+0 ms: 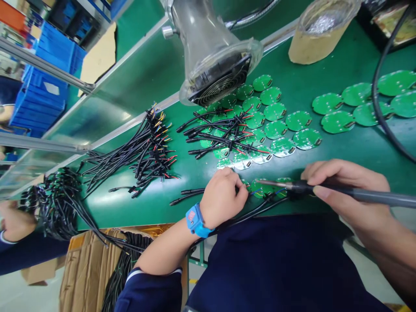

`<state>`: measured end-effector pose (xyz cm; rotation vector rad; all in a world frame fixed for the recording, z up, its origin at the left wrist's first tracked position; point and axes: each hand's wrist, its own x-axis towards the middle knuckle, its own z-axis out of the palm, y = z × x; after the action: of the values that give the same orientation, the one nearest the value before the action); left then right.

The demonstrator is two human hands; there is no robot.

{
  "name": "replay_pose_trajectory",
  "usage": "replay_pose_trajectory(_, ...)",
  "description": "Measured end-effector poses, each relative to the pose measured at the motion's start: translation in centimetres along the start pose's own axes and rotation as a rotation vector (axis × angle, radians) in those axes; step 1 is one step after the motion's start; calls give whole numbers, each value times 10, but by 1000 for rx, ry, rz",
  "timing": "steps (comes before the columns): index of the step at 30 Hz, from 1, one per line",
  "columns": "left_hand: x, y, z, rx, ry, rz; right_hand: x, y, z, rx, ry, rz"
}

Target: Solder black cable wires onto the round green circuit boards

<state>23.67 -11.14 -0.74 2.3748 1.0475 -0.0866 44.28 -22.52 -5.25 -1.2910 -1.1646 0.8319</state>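
Note:
My right hand (354, 190) is wrapped round the handle of a soldering iron (394, 198), whose tip points left over a round green circuit board (258, 190) near the table's front edge. Beside that board my left hand (224, 197) is closed in a pinch; what its fingers hold is hidden. A blue wrist strap (196, 221) circles my left wrist. Black cables (256, 212) with blue wire ends run up to the boards beneath the iron. Another green board (283, 181) lies partly under the iron.
Rows of green boards (274, 112) lie ahead, several cables (211, 134) across them. A fan hood (214, 52) hangs above. Cable bundles (139, 151) lie left, near a co-worker's hand (17, 221). At the back right are a tub (312, 41) and a black cord (377, 93).

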Motion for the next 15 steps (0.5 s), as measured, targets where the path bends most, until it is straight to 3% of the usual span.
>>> replay_pose_trajectory(5,-1,-1,-3,97,-16,23,-6,-1,-15,36,95,40)
replay_pose_trajectory(8,4,-3,-9,154,-30,108,-9,7,-23,63,98,109)
replay_pose_trajectory(15,45,-21,-26,341,331,325,-11,27,-26,120,60,142)
